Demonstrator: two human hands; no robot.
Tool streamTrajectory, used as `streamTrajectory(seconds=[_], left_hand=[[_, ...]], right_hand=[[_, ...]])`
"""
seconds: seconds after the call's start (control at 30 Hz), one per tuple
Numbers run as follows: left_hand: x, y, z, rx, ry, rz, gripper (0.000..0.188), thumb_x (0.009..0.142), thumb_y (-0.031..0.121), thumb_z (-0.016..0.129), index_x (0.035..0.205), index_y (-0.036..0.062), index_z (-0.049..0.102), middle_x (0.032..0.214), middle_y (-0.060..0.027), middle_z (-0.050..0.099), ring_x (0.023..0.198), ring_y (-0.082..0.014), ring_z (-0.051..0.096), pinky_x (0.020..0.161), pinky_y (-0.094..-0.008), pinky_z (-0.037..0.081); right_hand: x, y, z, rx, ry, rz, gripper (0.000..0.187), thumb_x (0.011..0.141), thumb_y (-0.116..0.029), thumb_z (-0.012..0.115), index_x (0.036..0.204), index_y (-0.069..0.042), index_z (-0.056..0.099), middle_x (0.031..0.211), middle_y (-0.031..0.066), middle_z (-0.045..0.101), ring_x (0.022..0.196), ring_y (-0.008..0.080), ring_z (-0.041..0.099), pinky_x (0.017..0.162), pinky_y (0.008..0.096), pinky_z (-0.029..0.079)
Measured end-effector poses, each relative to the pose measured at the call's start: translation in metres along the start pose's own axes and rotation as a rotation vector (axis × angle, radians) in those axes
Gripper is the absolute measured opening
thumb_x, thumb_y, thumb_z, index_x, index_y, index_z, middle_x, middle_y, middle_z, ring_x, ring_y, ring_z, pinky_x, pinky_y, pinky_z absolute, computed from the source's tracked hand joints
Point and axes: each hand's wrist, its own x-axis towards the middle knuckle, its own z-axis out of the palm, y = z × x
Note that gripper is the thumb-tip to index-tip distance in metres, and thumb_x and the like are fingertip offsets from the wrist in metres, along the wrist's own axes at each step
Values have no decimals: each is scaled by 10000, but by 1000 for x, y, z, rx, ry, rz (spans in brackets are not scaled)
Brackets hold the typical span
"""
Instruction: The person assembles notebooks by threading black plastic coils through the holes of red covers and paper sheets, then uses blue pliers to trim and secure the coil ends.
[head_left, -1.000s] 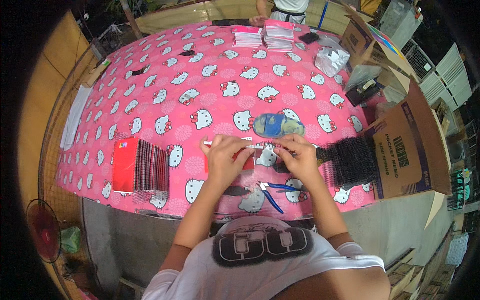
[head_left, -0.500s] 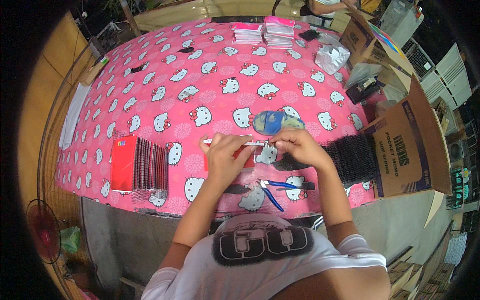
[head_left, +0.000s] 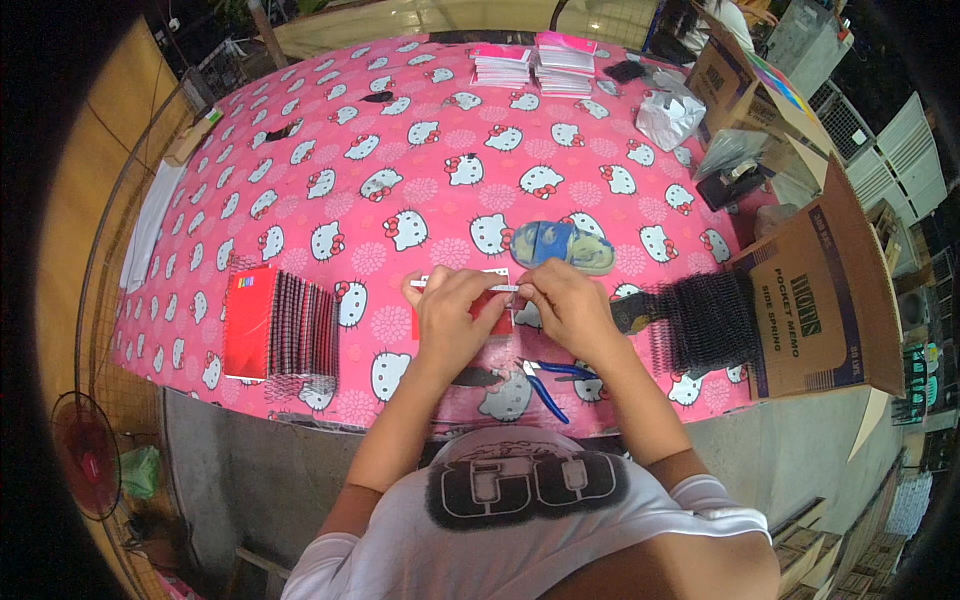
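Where the pink cat-patterned cloth covers the counter (head_left: 400, 130), it fills most of the view, and all items rest on it or beside it. At 3 o'clock from the hands, an open brown cardboard box (head_left: 815, 300) stands at the counter's edge. Just beside the box, toward the hands, lies a heap of black wire spiral bindings (head_left: 705, 320). At 9 o'clock, well apart from the hands, a row of red-covered spiral notebooks (head_left: 275, 325) stands on edge. At 12 o'clock, far across the counter, stacks of pink and white booklets (head_left: 535, 65) sit together. Just beyond the hands at 12 o'clock lies a blue and yellow oval pad (head_left: 560, 245).

Both hands meet near the counter's near edge. The left hand (head_left: 455, 320) and the right hand (head_left: 565, 310) have their fingers clenched on a small red notebook with a white strip along its top edge (head_left: 490, 300), held between them just above the cloth. At 6 o'clock, just below the right hand, blue-handled pliers (head_left: 550, 380) lie on the cloth, untouched.
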Motion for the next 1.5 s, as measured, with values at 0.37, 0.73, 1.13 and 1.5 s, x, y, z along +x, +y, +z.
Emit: streamTrajectory(seconds=[0.37,0.73,1.13,1.5], left_hand=[[-2,1,-2,15,-7,-5,142,743,206,708,881,177,692,826,39,654,801,-152,544,910,-450,234],[0,-1,-2,-48,-49,29,237,722,267,744,923,154,689,839,16,667,809,-157,558,907,-434,256],[12,-2,-5,-158,-93,-84,474,648,272,792,1063,133,609,846,-30,640,860,-195,590,866,-399,305],[8,-29,-19,-293,40,-63,333,698,38,744,1009,46,625,929,-93,619,903,-250,599,784,-324,491]], right_hand=[[7,-8,2,-7,42,-50,195,791,-182,638,798,-4,558,818,169,523,847,367,564,670,451,464],[14,136,-12,-387,-194,134,380,790,-216,646,1106,-21,563,1034,212,603,965,356,586,793,432,484],[31,110,-13,162,-185,191,288,702,-13,681,965,-40,569,922,27,618,882,166,593,794,308,468],[45,74,-15,636,-260,87,349,608,22,650,946,-39,585,868,25,635,781,160,605,680,304,469]])
